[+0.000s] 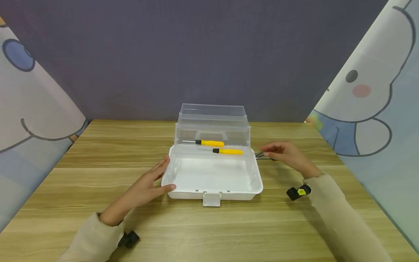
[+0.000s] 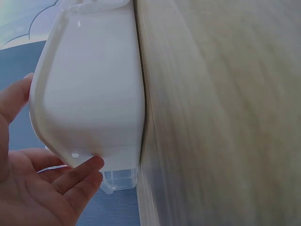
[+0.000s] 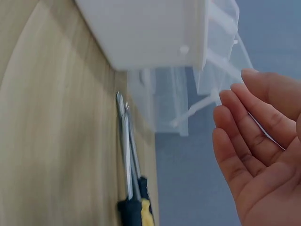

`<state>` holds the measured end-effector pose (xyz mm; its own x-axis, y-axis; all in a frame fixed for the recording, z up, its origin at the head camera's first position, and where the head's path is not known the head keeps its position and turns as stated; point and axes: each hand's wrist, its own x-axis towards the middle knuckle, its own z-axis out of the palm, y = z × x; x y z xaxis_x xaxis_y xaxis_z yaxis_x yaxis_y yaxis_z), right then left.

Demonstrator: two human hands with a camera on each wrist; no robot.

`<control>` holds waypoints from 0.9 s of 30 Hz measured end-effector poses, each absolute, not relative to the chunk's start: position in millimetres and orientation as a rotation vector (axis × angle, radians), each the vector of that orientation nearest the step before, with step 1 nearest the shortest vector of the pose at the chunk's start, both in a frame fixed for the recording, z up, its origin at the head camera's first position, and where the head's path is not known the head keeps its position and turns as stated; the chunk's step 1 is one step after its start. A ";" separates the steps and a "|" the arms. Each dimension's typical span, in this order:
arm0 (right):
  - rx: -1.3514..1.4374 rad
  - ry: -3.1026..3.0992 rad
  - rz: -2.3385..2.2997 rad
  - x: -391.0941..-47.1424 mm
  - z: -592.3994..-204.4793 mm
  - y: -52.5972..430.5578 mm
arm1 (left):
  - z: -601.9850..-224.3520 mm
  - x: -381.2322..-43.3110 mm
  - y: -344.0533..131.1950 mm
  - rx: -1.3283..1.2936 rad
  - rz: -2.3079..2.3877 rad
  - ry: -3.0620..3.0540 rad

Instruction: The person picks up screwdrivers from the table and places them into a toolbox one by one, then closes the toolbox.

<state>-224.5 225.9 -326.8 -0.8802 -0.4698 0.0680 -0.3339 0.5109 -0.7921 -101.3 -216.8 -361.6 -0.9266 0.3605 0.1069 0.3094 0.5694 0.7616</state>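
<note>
A white toolbox [image 1: 209, 195] stands on the table with its clear lid [image 1: 212, 111] raised at the back. My left hand [image 1: 148, 189] touches its left side, thumb on the front rim and fingers along the wall [image 2: 94, 70]. Two small screwdrivers with yellow handles [image 1: 212, 143] [image 1: 230, 151] lie in the clear tray part behind the white base. Past the box's right side, my right hand [image 1: 284, 154] hovers with nothing between its fingers. Below it, screwdrivers [image 3: 127, 160] with metal shafts and black and yellow handles lie on the table; the hand partly hides them in the head view.
The box's latch [image 1: 211, 199] hangs down at its front. A dark grey panel [image 1: 203, 58] rises behind the wooden table [image 1: 203, 233]. Cartoon-printed sheets [image 1: 366, 109] flank the table on both sides.
</note>
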 end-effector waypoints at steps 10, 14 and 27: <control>-0.632 2.571 -1.323 -223.0 -339.8 241.9 | -360.2 -101.6 -216.2 0.584 1.323 2.718; -0.611 2.571 -1.337 -222.6 -343.0 245.2 | -360.5 -101.4 -216.0 0.579 1.351 2.702; -0.545 2.621 -1.363 -223.5 -354.9 265.3 | -362.8 -101.2 -215.5 0.584 1.353 2.708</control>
<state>-223.5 265.3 -354.9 -0.9251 -0.3773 0.0439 -0.2526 0.5246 -0.8131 -101.2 -215.5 -362.8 -0.9267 0.3580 0.1148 0.3068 0.5437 0.7812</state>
